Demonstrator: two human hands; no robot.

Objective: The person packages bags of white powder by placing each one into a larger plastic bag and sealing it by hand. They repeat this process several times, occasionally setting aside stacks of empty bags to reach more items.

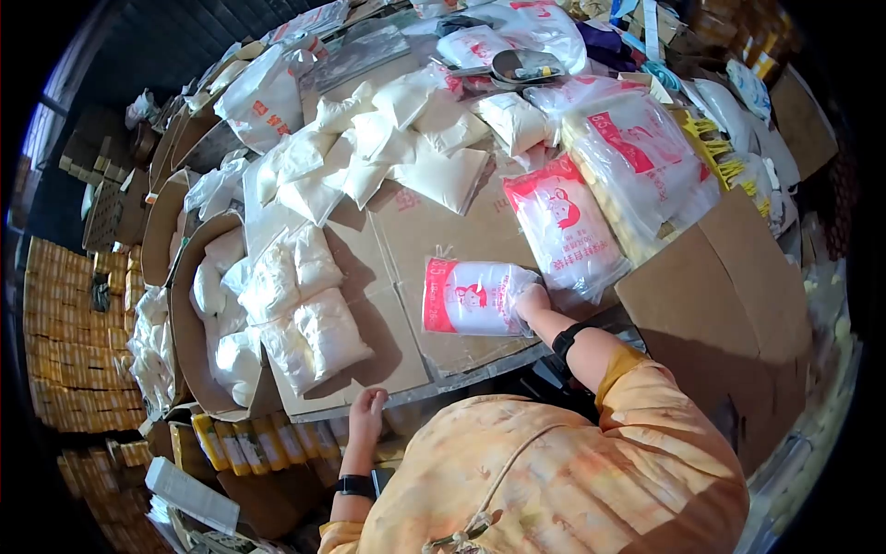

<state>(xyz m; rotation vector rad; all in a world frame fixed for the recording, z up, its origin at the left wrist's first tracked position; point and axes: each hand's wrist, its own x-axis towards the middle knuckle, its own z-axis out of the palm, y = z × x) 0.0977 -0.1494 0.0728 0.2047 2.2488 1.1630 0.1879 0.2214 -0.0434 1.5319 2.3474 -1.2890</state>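
Note:
My right hand (531,307) reaches into the clear end of a red-and-white plastic pack (482,297) lying flat on the cardboard. The film covers its fingers, so their grip is hidden. Near the front edge of the table is my left hand (367,403), fingers curled in and nothing visible in them. Left of the pack sit plump clear bags of white powder (318,319), bunched together. A larger red-and-white plastic pack (565,226) lies just beyond my right hand.
More flat pouches of white powder (443,175) are heaped farther back on the cardboard-covered table (397,346). A carton of filled bags (208,369) stands at the left. A metal scoop (526,66) rests at the back, and a cardboard flap (720,314) rises at the right.

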